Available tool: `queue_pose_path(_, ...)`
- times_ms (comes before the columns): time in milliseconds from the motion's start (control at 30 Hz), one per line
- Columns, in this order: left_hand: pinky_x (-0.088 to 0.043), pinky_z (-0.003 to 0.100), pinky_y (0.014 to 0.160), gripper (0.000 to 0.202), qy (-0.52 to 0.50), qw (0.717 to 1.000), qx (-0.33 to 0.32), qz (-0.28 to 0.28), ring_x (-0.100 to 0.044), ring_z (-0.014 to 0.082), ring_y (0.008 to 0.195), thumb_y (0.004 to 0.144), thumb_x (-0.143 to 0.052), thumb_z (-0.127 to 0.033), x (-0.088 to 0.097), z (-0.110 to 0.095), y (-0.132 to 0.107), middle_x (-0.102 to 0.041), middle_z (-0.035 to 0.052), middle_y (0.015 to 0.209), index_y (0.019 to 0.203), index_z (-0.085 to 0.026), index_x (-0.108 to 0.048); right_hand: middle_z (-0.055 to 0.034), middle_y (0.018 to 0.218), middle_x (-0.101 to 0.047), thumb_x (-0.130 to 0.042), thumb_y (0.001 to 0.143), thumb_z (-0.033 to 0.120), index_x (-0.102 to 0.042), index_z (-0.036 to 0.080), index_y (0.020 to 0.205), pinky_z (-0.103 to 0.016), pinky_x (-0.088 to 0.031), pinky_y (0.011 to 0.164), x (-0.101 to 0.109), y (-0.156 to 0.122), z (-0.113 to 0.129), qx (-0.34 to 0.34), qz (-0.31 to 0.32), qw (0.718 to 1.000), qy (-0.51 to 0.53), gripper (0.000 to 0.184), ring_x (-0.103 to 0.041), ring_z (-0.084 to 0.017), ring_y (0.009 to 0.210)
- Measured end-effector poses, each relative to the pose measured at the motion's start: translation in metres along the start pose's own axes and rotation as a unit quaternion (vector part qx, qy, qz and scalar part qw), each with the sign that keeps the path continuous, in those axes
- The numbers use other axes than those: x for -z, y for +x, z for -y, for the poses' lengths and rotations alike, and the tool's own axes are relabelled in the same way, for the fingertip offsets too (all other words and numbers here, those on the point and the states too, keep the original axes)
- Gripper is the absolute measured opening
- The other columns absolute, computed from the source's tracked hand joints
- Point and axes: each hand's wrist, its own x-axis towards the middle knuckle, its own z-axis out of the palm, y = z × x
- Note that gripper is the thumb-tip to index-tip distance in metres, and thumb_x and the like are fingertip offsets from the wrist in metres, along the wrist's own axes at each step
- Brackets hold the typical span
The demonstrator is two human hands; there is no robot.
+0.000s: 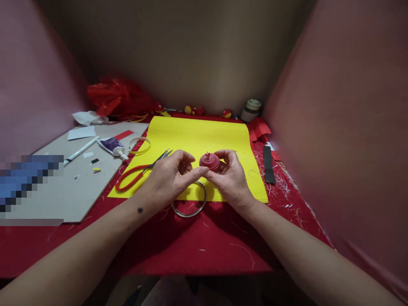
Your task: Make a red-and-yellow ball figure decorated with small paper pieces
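My right hand (230, 176) is curled around a small red dome made of coiled paper (209, 161), held just above the yellow corrugated sheet (197, 136). My left hand (170, 176) reaches in from the left, thumb and forefinger pinched together against the dome's lower left edge. What those fingertips pinch is too small to see. A metal ring (190, 211) lies on the red cloth just below both hands.
Red-handled scissors (137, 172) lie on the yellow sheet's left edge. A glue tube (113, 146), a white pen (81, 150) and paper scraps rest on a grey board (79, 187). A black strip (268, 169), a small jar (251, 109) and small red-yellow balls (199, 110) sit at the back.
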Motion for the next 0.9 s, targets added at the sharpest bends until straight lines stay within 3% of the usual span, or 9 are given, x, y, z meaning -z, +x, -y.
queue_pose_path(167,-0.043,0.029,0.056,0.05,-0.039,0.996,0.071,0.049,-0.056,0.0172,0.064,0.073,-0.063,-0.059,-0.007,-0.004,0.003,-0.063,0.0039,0.075,0.092,-0.014,-0.064,-0.0019,0.09,-0.063,-0.081,0.063,0.035,-0.041,0.025,0.098,-0.034,-0.055,0.075,0.001,-0.002,-0.001,0.01,-0.007,0.998,-0.054,0.054,-0.066,-0.018,0.078)
queue_pose_path(433,-0.043,0.029,0.058,0.044,-0.067,0.993,0.089,0.026,-0.057,0.0173,0.067,0.071,-0.067,-0.054,-0.014,-0.004,0.006,-0.064,0.0043,0.077,0.088,-0.014,-0.062,-0.0047,0.096,-0.063,-0.08,0.059,0.026,-0.043,0.023,0.097,-0.037,-0.055,0.079,-0.004,-0.004,0.003,0.006,-0.012,0.998,-0.068,0.053,-0.067,-0.019,0.081)
queue_pose_path(700,-0.043,0.026,0.054,0.038,-0.124,0.99,0.052,0.032,-0.056,0.0131,0.061,0.074,-0.068,-0.049,-0.003,0.0,0.01,-0.067,0.0058,0.08,0.087,-0.014,-0.063,-0.0054,0.108,-0.058,-0.07,0.067,0.028,-0.045,0.024,0.1,-0.039,-0.056,0.081,-0.001,-0.005,0.012,-0.02,0.02,0.995,0.097,0.041,-0.066,-0.019,0.088)
queue_pose_path(900,-0.043,0.025,0.053,0.037,-0.114,0.992,0.04,0.033,-0.056,0.0126,0.061,0.075,-0.068,-0.049,-0.003,0.003,0.011,-0.067,0.0061,0.079,0.085,-0.014,-0.064,-0.0096,0.103,-0.068,-0.069,0.07,0.038,-0.055,0.021,0.094,-0.046,-0.057,0.079,0.005,0.004,0.014,-0.156,0.083,0.963,0.205,0.032,-0.067,-0.026,0.092)
